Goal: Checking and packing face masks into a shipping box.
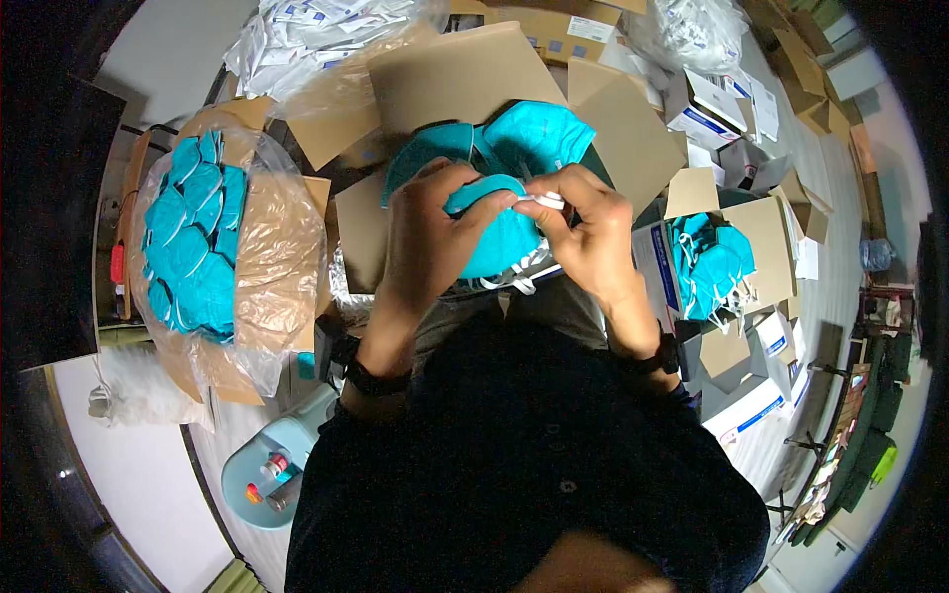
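A teal face mask (489, 186), cup-shaped, is pinched edge-up between the thumb and fingers of my left hand (427, 232). At its right end, thumb and forefinger of my right hand (590, 225) close on a white strap (545, 201) of the same mask. Both hands are over an opened cardboard box (460, 74) in front of me. More teal masks (539, 133) lie in that box behind my hands. White straps (518, 279) dangle below, near my lap; which mask they belong to, I cannot tell.
On the left, a plastic-lined box (282, 232) holds piled teal masks (198, 232). A smaller white box (654, 267) at right contains masks with straps. Bags of white packets (321, 44) and small cartons (702, 109) stand farther off. A pale blue bin (242, 474) sits lower left.
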A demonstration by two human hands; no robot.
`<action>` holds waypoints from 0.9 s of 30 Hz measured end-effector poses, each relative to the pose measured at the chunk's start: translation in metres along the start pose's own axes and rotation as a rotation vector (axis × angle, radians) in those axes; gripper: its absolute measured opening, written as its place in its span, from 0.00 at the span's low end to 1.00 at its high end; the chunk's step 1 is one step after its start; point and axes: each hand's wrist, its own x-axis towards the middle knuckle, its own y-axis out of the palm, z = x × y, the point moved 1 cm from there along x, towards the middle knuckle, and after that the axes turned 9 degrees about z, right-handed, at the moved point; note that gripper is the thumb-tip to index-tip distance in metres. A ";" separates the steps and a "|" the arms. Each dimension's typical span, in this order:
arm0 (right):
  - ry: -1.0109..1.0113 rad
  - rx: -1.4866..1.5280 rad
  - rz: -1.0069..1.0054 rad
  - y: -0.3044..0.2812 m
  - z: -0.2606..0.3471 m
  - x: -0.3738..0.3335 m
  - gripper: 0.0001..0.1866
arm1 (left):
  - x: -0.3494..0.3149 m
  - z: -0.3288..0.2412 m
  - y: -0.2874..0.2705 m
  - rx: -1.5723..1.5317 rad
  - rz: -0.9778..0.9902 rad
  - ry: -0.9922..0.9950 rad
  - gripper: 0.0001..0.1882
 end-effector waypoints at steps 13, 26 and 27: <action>-0.097 -0.021 0.139 -0.013 0.028 -0.013 0.04 | -0.003 0.018 -0.014 -0.013 -0.469 -0.127 0.10; 0.352 0.855 0.289 0.008 -0.005 0.009 0.05 | -0.003 0.019 -0.022 -0.153 0.138 0.160 0.07; 0.338 0.839 0.301 0.009 -0.003 0.007 0.06 | -0.003 0.017 -0.023 -0.139 0.132 0.160 0.06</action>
